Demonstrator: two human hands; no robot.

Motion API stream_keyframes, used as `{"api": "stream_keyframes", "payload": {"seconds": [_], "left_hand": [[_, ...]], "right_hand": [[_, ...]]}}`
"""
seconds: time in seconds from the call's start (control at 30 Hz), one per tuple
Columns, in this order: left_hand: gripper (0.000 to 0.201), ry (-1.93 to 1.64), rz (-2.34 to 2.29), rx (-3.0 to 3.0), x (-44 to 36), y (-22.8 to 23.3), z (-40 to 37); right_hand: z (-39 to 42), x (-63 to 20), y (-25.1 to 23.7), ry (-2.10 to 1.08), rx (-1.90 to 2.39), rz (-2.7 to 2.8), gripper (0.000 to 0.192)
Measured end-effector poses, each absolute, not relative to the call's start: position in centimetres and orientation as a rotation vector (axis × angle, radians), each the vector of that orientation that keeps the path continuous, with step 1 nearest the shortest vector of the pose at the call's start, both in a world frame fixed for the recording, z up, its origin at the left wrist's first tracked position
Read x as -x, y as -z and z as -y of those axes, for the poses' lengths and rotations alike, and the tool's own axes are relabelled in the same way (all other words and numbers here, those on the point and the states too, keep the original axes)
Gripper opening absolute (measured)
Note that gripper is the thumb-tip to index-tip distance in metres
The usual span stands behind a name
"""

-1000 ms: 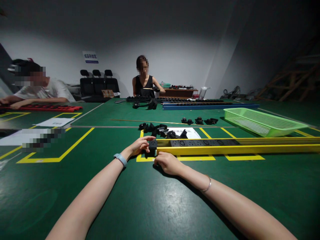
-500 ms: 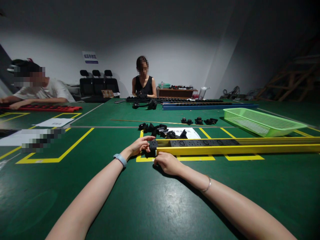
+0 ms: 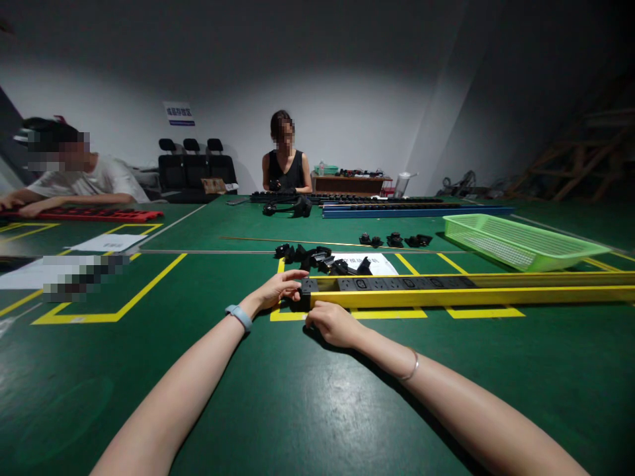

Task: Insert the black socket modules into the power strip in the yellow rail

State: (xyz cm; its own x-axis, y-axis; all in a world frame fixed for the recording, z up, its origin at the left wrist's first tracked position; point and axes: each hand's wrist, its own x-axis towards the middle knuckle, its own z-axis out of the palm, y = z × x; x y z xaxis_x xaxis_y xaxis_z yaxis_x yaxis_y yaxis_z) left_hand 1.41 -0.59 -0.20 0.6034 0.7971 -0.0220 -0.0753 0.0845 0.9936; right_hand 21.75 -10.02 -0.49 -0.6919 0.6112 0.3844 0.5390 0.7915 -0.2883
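Observation:
A long yellow channel (image 3: 397,297) lies across the table, with a row of black socket modules (image 3: 409,283) set inside it. At its left end, a separate black socket module (image 3: 308,286) sits partly in the opening, a gap away from the row. My left hand (image 3: 278,289) is closed on that module from the left, thumb and fingers at its outer end. Curled against the channel's near left corner is my right hand (image 3: 333,322); its fingertips are partly hidden. Behind the channel lie several loose black modules (image 3: 317,258) beside a printed sheet (image 3: 381,264).
A green plastic basket (image 3: 526,243) stands at the right behind the channel. Farther back are more black parts (image 3: 395,239), a thin rod (image 3: 278,240) and blue channels (image 3: 387,211). One person (image 3: 285,172) sits opposite; another (image 3: 99,178) works over a red rail (image 3: 99,213) at left.
The socket module in my left hand has slid a little to the right, deeper into the channel's end. My right hand has stayed in place.

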Motion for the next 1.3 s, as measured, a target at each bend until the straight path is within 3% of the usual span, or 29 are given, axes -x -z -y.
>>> {"api": "stream_keyframes", "payload": {"seconds": [0.5, 0.87, 1.3], "left_hand": [[0.055, -0.691, -0.745, -1.450, -2.1, 0.6, 0.7], [0.055, -0.702, -0.831, -1.589, -2.9, 1.1, 0.7], [0.054, -0.730, -0.850, -1.595, -3.1, 1.4, 0.7]], "right_hand": [[9.9, -21.8, 0.9, -0.157, 0.811, 2.488, 0.025], [10.1, -22.0, 0.1, 0.285, 0.649, 2.277, 0.026], [9.7, -21.7, -0.3, 0.213, 0.752, 2.282, 0.049]]}}
